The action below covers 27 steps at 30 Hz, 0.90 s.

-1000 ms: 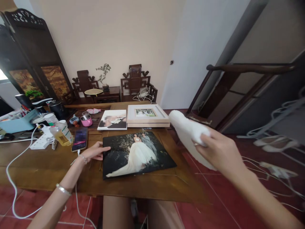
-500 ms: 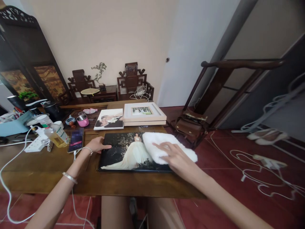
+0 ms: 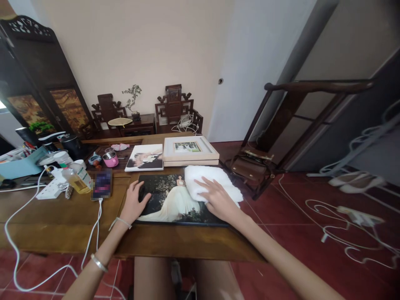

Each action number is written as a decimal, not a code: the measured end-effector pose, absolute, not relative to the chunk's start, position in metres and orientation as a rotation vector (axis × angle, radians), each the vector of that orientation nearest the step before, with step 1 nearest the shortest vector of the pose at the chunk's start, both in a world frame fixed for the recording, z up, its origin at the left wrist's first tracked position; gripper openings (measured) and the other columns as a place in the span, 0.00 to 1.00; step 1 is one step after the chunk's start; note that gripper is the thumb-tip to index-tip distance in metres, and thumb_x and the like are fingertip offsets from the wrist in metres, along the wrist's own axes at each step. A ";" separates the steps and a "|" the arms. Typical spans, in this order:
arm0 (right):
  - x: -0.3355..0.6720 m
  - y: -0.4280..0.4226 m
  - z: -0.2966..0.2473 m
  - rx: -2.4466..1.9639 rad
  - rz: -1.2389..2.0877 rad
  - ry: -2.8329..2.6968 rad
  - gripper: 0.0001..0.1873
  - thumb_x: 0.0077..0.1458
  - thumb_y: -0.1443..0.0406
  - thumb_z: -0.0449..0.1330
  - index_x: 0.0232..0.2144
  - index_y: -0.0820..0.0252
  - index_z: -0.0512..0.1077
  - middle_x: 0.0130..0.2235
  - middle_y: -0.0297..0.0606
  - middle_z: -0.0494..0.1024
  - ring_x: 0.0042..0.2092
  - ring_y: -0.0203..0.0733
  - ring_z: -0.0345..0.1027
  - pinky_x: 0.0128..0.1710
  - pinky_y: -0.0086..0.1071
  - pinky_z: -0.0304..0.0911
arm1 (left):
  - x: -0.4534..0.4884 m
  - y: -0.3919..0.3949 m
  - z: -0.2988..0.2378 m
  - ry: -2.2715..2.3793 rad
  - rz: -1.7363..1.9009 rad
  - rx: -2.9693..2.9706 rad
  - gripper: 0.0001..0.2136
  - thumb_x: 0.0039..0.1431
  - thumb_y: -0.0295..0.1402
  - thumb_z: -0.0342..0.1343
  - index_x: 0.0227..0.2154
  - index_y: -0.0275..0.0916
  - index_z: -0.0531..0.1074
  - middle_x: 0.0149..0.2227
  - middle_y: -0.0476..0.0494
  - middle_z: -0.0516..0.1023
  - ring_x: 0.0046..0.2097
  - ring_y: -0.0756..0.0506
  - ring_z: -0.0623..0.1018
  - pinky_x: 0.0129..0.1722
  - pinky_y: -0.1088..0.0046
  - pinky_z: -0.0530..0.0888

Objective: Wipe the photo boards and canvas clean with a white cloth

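Observation:
A large dark photo print of a couple lies flat on the wooden table. My left hand rests flat on the print's left edge, fingers spread, holding nothing. My right hand presses flat on a folded white cloth that covers the print's right part, fingers stretched out on top of it.
Behind the print lie a smaller photo and stacked pale frames. To the left are a phone on a white cable, a bottle, a power strip and a pink cup. A brown bag sits right.
My right hand brought the white cloth from the air at the right down onto the print and slid it left. My left hand moved further onto the print's left edge.

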State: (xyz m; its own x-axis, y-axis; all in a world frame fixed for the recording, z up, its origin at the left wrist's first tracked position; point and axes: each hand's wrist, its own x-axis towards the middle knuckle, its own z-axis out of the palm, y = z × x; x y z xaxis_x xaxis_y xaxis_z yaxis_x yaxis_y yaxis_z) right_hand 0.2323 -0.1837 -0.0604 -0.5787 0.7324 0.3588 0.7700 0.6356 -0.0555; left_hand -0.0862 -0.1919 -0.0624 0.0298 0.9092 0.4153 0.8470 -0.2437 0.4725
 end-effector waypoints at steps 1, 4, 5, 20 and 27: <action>0.234 -0.185 -0.060 -1.180 -0.126 -2.498 0.26 0.36 0.79 0.50 0.37 0.59 0.75 0.58 0.41 0.62 0.61 0.56 0.46 0.57 0.58 0.46 | -0.084 -0.195 -0.064 1.804 1.011 2.223 0.21 0.56 0.39 0.51 0.51 0.37 0.63 0.56 0.35 0.60 0.59 0.41 0.62 0.57 0.61 0.60; 0.235 -0.190 -0.059 -1.114 -0.043 -2.460 0.26 0.34 0.78 0.49 0.35 0.58 0.75 0.57 0.39 0.64 0.61 0.53 0.46 0.58 0.56 0.45 | -0.082 -0.199 -0.063 1.641 0.988 2.288 0.20 0.57 0.39 0.50 0.52 0.41 0.63 0.62 0.39 0.51 0.63 0.41 0.53 0.60 0.59 0.54; 0.234 -0.191 -0.058 -1.100 -0.019 -2.452 0.26 0.34 0.78 0.48 0.35 0.58 0.75 0.57 0.38 0.64 0.61 0.53 0.47 0.58 0.55 0.44 | -0.082 -0.200 -0.062 1.601 0.972 2.294 0.19 0.58 0.38 0.50 0.52 0.42 0.63 0.63 0.40 0.51 0.64 0.41 0.52 0.60 0.58 0.54; 0.218 -0.204 -0.046 -1.086 -0.073 -2.632 0.22 0.42 0.77 0.51 0.39 0.59 0.73 0.59 0.42 0.60 0.63 0.54 0.41 0.58 0.58 0.42 | -0.093 -0.189 -0.068 1.508 0.961 2.120 0.19 0.60 0.33 0.41 0.54 0.38 0.62 0.60 0.41 0.60 0.62 0.47 0.57 0.62 0.61 0.52; 0.224 -0.261 -0.033 -0.955 0.112 -2.730 0.24 0.37 0.77 0.51 0.36 0.56 0.74 0.61 0.36 0.56 0.63 0.52 0.40 0.59 0.56 0.41 | -0.095 -0.185 -0.072 1.517 0.933 2.139 0.21 0.57 0.29 0.42 0.54 0.37 0.63 0.60 0.41 0.59 0.62 0.46 0.57 0.62 0.60 0.51</action>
